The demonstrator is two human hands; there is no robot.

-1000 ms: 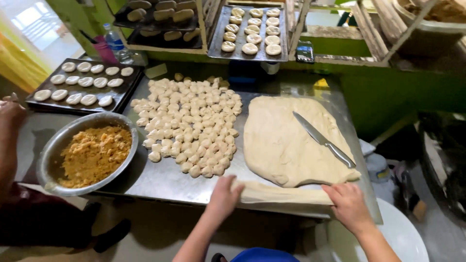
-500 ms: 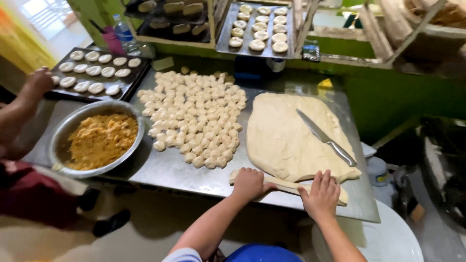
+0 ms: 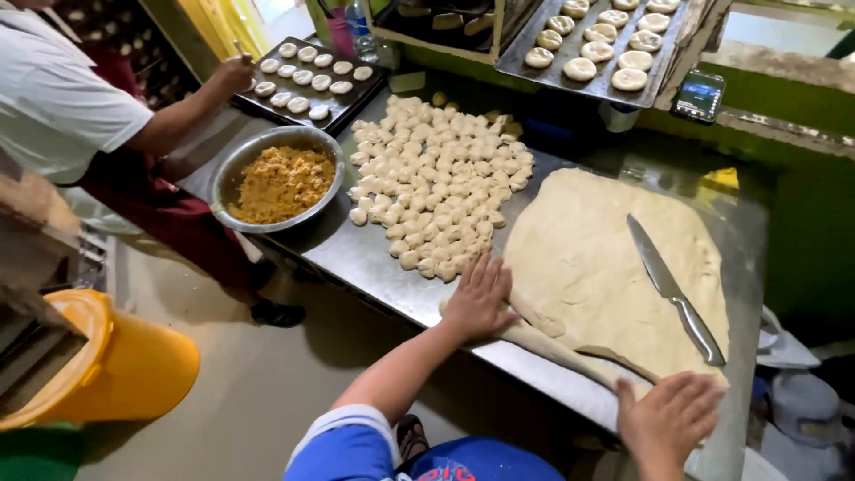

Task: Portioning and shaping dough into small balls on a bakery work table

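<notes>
Where the steel table [image 3: 356, 258] runs from upper left to lower right of the frame, a broad sheet of flattened dough [image 3: 597, 258] is seen at centre right, with a knife [image 3: 674, 289] laid across it. A heap of small dough pieces [image 3: 436, 183] lies at upper centre, and a metal bowl of yellow crumbly filling [image 3: 278, 178] sits left of it. A dough rope [image 3: 557, 349] is being rolled along the sheet's lower edge. It is judged soft, light and easily stretched or torn, so it is best pressed evenly under flat palms rather than pinched. The left hand [image 3: 481, 298] is laid flat on the rope's left end, fingers spread apart. The right hand [image 3: 668, 423] is pressed on the right end at the bottom of the frame, fingers slightly apart. Compared with half a second earlier, both hands are set wider apart along the rope, and a co-worker's hand [image 3: 233, 71] is now at the dark tray of filled rounds [image 3: 307, 76], upper left.
</notes>
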